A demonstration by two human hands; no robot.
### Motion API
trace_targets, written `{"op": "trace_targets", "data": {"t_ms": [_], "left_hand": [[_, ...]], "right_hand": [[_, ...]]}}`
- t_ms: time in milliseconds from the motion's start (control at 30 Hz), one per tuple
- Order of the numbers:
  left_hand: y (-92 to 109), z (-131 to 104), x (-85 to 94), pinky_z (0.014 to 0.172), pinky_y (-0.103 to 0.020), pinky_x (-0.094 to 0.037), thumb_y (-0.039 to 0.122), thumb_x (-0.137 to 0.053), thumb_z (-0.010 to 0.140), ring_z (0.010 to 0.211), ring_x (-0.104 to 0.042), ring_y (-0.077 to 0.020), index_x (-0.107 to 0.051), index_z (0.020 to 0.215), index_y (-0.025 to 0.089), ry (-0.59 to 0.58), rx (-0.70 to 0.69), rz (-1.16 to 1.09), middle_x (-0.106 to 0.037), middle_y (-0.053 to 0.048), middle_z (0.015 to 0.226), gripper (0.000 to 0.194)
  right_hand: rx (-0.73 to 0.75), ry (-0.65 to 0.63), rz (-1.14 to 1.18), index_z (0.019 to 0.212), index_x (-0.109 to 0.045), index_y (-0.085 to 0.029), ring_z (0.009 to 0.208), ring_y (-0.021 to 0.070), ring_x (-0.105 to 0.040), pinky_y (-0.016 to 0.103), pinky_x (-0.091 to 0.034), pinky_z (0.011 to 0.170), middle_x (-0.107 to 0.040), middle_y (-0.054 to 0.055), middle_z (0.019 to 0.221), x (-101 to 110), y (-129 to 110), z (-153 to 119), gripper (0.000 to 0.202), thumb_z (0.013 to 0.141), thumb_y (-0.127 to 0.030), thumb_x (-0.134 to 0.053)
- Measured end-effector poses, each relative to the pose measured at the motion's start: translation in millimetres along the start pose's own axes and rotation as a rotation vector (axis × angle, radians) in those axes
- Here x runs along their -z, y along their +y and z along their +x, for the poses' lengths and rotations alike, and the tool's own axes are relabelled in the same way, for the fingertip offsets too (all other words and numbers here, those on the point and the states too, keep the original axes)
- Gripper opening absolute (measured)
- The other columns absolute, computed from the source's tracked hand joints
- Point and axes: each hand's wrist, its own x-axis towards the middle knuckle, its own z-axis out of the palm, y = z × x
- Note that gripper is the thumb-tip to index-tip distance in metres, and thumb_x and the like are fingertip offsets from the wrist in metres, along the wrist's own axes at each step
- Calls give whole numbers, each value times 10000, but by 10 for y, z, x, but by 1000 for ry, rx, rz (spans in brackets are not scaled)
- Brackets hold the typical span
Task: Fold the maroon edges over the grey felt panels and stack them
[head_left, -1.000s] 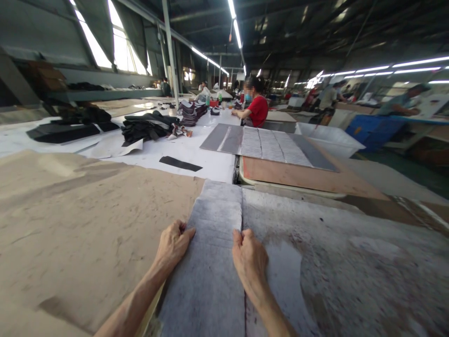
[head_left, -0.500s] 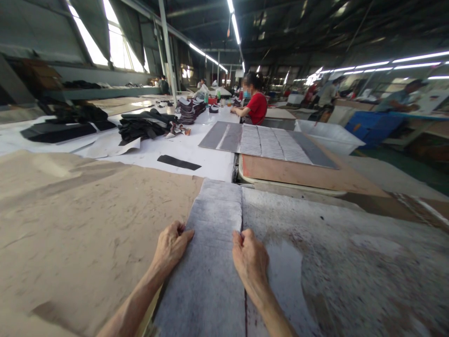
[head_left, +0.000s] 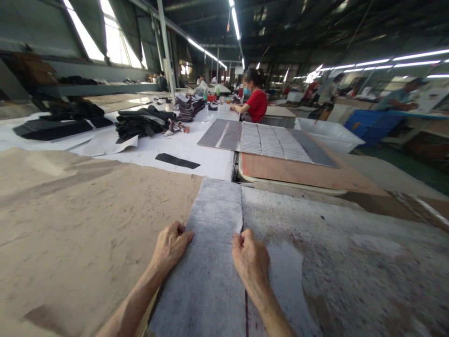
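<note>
A long, pale grey, felt-like strip (head_left: 206,271) runs away from me down the middle of the view, with faint creases across its far part. On its left edge my left hand (head_left: 171,245) is closed, thumb lying on top and fingers curled at the rim. Opposite, my right hand (head_left: 250,260) pinches the strip's right edge, its fingertips partly hidden. The strip's near end runs out of the bottom of the view. Brown paper (head_left: 91,234) lies to its left, and a stained grey sheet (head_left: 351,262) to its right.
A black strip (head_left: 177,160) lies on the white table (head_left: 210,164) ahead. Beyond are black fabric pieces (head_left: 142,122) and stacked dark pieces (head_left: 189,107). A grey board (head_left: 217,133) with rows of white strips sits ahead right, near a white bin (head_left: 326,135) and a person in red (head_left: 257,105).
My hands stay at the same places on the strip's edges. The view has shifted very slightly; nothing on the tables has visibly moved.
</note>
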Motion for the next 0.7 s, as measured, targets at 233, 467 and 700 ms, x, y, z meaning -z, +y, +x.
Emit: {"op": "trace_targets", "data": {"t_ms": [233, 467, 700], "left_hand": [[-59, 41, -26, 550, -224, -305, 276, -491, 705, 659, -505, -156, -490, 647, 180, -10, -35, 3, -497, 19, 595, 112], [-36, 85, -48, 550, -234, -304, 251, -471, 695, 666, -526, -183, -454, 610, 173, -28, -71, 14, -514, -2, 597, 116], [-47, 64, -57, 579, -242, -322, 225, -441, 726, 698, -532, -188, -419, 625, 181, -31, -91, 30, -523, -8, 627, 112]], "right_hand": [[12, 14, -25, 849, -570, -164, 749, 208, -637, 255, -369, 574, -662, 87, 761, -5, -1, -33, 195, 895, -257, -404], [39, 56, -11, 883, -573, -128, 743, 235, -650, 286, -438, 605, -671, 111, 781, -21, -17, -38, 207, 891, -174, -372], [58, 78, -10, 867, -571, -130, 744, 214, -654, 263, -450, 605, -673, 102, 770, -41, 5, -61, 229, 896, -152, -345]]}}
